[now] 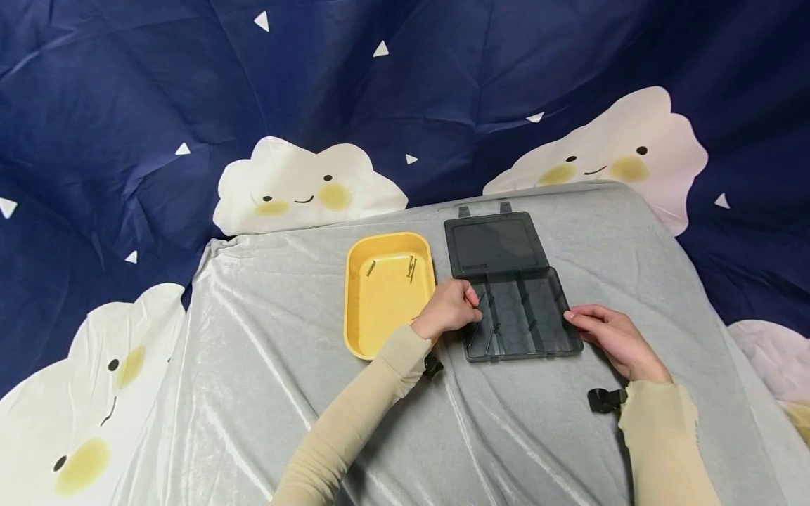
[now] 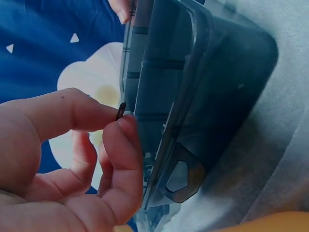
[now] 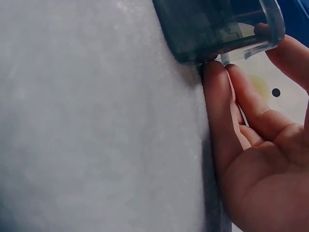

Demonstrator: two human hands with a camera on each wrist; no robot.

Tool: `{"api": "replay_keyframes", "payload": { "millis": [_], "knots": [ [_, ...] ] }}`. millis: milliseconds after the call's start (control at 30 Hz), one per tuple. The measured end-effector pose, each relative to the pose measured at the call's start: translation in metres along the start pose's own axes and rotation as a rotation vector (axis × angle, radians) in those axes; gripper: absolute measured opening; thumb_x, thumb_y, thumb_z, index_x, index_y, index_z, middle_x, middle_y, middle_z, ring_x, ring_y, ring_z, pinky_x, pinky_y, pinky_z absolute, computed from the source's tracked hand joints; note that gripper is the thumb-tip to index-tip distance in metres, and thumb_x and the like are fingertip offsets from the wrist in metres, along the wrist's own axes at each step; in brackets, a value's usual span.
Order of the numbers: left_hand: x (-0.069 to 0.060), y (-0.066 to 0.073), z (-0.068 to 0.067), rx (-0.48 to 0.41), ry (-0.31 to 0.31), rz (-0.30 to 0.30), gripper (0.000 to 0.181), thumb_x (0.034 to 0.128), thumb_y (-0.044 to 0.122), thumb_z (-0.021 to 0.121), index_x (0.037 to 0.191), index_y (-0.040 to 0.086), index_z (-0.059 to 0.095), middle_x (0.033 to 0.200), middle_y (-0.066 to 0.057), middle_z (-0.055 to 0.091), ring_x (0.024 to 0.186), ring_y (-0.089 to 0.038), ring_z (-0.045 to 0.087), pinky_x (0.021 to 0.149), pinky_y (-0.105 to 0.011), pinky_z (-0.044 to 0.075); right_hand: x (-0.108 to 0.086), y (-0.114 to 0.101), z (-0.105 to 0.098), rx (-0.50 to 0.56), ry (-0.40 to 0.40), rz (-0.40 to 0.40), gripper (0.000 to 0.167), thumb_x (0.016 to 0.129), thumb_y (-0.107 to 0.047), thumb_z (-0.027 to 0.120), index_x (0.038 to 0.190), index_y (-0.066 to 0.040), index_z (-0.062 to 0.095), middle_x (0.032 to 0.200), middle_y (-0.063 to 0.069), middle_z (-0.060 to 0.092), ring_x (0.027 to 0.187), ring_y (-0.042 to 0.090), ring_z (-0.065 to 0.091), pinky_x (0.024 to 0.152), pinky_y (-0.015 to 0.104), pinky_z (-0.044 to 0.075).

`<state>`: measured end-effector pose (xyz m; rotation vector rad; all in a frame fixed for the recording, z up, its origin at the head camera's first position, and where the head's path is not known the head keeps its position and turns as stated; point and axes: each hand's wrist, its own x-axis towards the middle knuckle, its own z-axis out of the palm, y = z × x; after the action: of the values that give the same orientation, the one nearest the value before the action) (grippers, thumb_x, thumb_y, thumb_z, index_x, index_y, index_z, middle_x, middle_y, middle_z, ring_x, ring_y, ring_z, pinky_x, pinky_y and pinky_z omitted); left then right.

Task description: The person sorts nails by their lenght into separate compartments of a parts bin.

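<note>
A dark, pointed screw (image 2: pixel 121 111) is pinched between the thumb and index finger of my left hand (image 1: pixel 448 308). That hand is over the left end of a dark see-through compartment box (image 1: pixel 511 320), whose lid (image 1: pixel 496 242) lies folded back. My right hand (image 1: pixel 614 337) holds the box at its right side; the right wrist view shows the thumb at the rim and fingers low against the wall. A thin screw (image 1: pixel 490 339) lies slanted in the leftmost compartment. Left of the box, a yellow tray (image 1: pixel 354 309) holds several loose screws (image 1: pixel 411 268).
A wrinkled grey cloth (image 1: pixel 253 365) covers the table. Behind it hangs a dark blue curtain (image 1: pixel 354 91) with clouds and small triangles. The lid's two latches (image 1: pixel 505 207) stick out at the back.
</note>
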<state>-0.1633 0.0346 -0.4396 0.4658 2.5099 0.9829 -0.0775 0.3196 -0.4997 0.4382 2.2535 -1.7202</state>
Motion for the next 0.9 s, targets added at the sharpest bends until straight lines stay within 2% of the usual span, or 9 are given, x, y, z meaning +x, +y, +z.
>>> {"api": "replay_keyframes", "payload": {
  "millis": [200, 400, 700, 900],
  "knots": [
    [0.0, 0.001, 0.0, 0.023, 0.009, 0.004, 0.015, 0.0772, 0.012, 0.077, 0.075, 0.011, 0.062, 0.068, 0.004, 0.054, 0.063, -0.009, 0.05, 0.058, -0.017, 0.04, 0.001, 0.0, 0.0, -0.006, -0.002, 0.003, 0.04, 0.092, -0.041, 0.064, 0.118, -0.011, 0.059, 0.096, -0.029, 0.056, 0.089, -0.012, 0.055, 0.076, 0.012, 0.05],
    [-0.003, 0.002, -0.01, 0.001, 0.03, -0.004, 0.014, 0.0821, 0.016, 0.073, 0.078, 0.012, 0.06, 0.071, 0.004, 0.057, 0.064, -0.01, 0.052, 0.059, -0.018, 0.041, 0.001, 0.001, 0.001, -0.012, -0.006, 0.001, 0.042, 0.092, -0.039, 0.063, 0.121, -0.009, 0.058, 0.097, -0.029, 0.056, 0.089, -0.011, 0.055, 0.075, 0.013, 0.05],
    [-0.009, -0.001, -0.044, -0.1, 0.138, 0.006, 0.01, 0.082, 0.014, 0.07, 0.081, 0.009, 0.061, 0.071, 0.002, 0.058, 0.062, -0.009, 0.052, 0.057, -0.018, 0.04, -0.001, -0.001, 0.001, -0.002, 0.007, -0.002, 0.039, 0.092, -0.039, 0.064, 0.118, -0.011, 0.06, 0.094, -0.03, 0.056, 0.088, -0.012, 0.055, 0.074, 0.012, 0.05],
    [-0.012, -0.007, -0.069, -0.156, 0.21, 0.002, 0.007, 0.0815, 0.012, 0.067, 0.083, 0.009, 0.061, 0.074, 0.002, 0.058, 0.066, -0.01, 0.053, 0.058, -0.018, 0.041, 0.0, 0.0, 0.001, 0.005, 0.007, -0.007, 0.027, 0.095, -0.032, 0.06, 0.115, -0.014, 0.06, 0.091, -0.03, 0.057, 0.087, -0.012, 0.055, 0.074, 0.012, 0.049]
  ]
}}
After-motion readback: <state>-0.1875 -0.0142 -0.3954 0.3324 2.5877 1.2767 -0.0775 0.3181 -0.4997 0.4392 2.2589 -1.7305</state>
